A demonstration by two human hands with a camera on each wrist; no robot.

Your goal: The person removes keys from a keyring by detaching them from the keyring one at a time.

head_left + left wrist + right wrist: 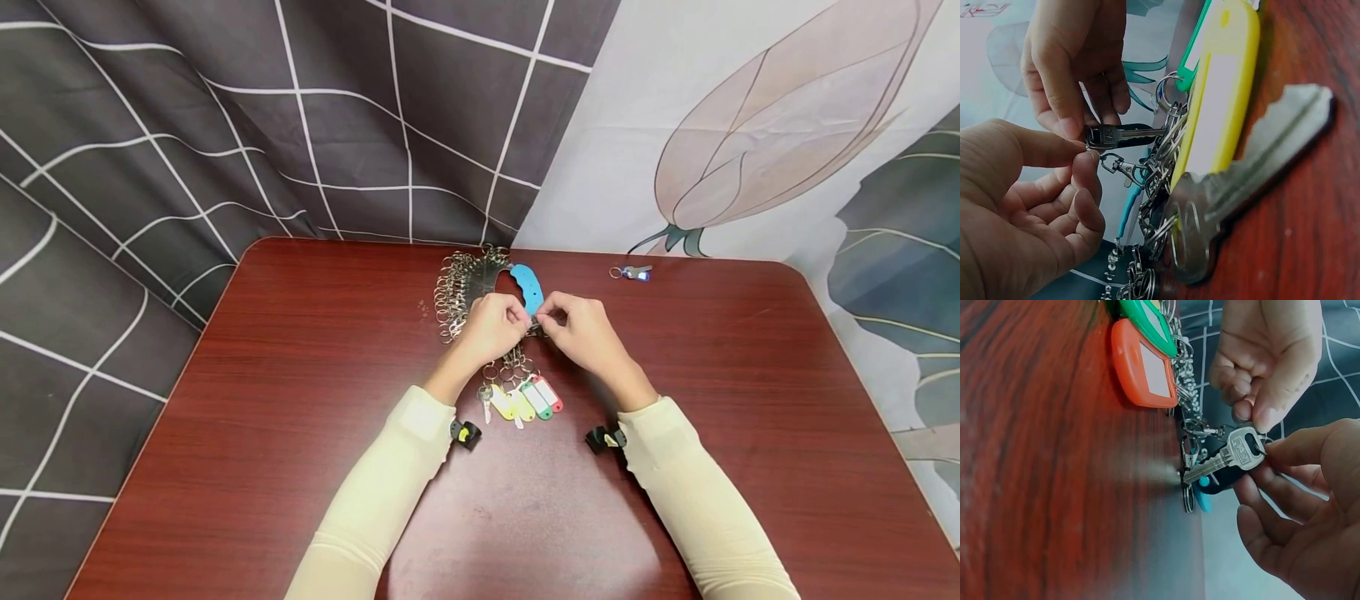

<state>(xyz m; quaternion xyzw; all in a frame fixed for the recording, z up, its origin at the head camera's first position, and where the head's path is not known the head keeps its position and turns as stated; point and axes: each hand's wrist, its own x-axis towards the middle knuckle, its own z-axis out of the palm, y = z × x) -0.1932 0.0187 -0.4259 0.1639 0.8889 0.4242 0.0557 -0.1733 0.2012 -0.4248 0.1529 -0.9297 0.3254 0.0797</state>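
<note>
A silver key (pixel 1241 450) with a dark tag (pixel 1225 475) beside it hangs from a small key ring (pixel 1264 447) between both hands. My left hand (pixel 495 325) pinches this ring between thumb and index finger, close to a lobster clasp (pixel 1125 169). From the other side my right hand (pixel 588 332) pinches the ring at the key's head. Behind the fingertips lies a key holder with a blue handle (pixel 527 287) and many metal clips (pixel 452 292) along its curve. Fingertips partly hide the ring, so whether it is on the clasp is unclear.
Toward me, keys (pixel 486 402) with yellow, green and red tags (pixel 550 394) hang off the holder onto the brown table (pixel 300 400). Another key with a blue tag (pixel 637 273) lies near the back edge. Patterned cloth (pixel 337 125) hangs behind the table.
</note>
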